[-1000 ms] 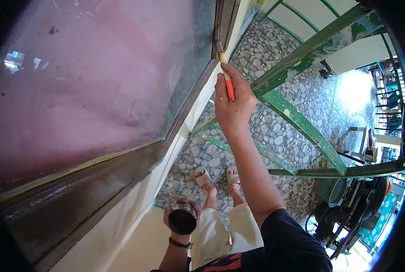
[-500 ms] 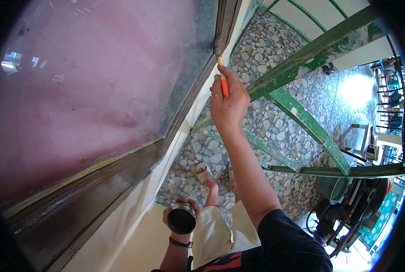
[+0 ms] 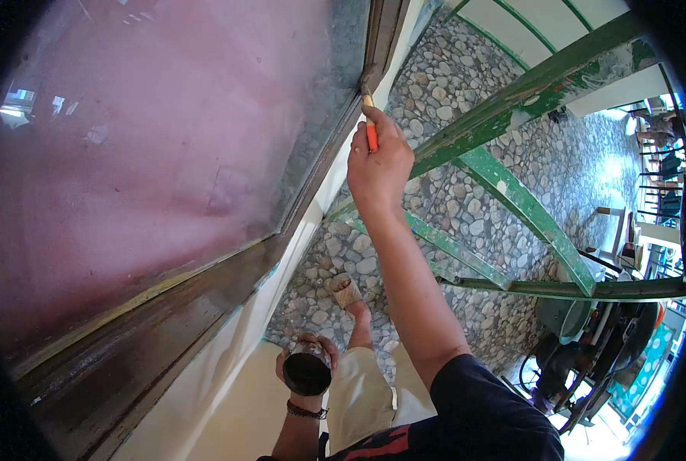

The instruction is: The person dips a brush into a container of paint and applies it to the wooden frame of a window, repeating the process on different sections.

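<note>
My right hand [image 3: 381,157] is closed around a paintbrush [image 3: 371,137] with an orange-tipped handle. Its bristles touch the dark brown window frame [image 3: 312,188], near the bend at the top of the view. Lower down, my left hand [image 3: 325,347] grips a small can [image 3: 307,374] with dark contents, held upright near my waist. Inside the brown frame is a large glass pane [image 3: 151,138], pinkish, with smudges and reflections.
A green-painted, chipped metal structure [image 3: 527,203] stands close to my right arm. Below lies a pebble-patterned floor [image 3: 450,200]. A pale wall [image 3: 228,369] runs under the frame. Dark machinery [image 3: 589,353] stands at lower right, with chairs [image 3: 668,184] beyond.
My right hand and the paintbrush have shifted slightly left and up along the frame. The left hand holds the can in nearly the same place.
</note>
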Demonstrator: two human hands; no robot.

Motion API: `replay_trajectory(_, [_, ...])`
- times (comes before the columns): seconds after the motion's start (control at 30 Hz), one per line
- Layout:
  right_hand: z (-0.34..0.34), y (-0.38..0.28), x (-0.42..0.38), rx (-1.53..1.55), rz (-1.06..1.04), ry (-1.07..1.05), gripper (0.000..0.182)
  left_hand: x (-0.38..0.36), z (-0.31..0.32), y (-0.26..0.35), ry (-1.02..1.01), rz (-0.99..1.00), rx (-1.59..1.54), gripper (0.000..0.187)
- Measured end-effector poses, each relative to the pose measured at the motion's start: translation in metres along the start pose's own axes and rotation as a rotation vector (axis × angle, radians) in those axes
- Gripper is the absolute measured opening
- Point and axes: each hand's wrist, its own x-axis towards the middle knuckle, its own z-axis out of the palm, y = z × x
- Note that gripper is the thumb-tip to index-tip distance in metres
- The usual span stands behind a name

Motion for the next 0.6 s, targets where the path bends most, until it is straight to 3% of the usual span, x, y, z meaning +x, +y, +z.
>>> replay_trajectory(0.33, [-0.0004, -0.0023, 0.0053, -0.078, 0.073, -0.079, 0.032, 0.0015, -0.0003, 0.0026, -0.101, -0.049, -0.015, 0.062])
replay_trajectory(0.6, [-0.0019, -0.0063, 0.0069, -0.116, 0.107, -0.070, 0.025, -0.0007, -0.0006, 0.0012, -0.063, -0.015, -0.048, 0.061])
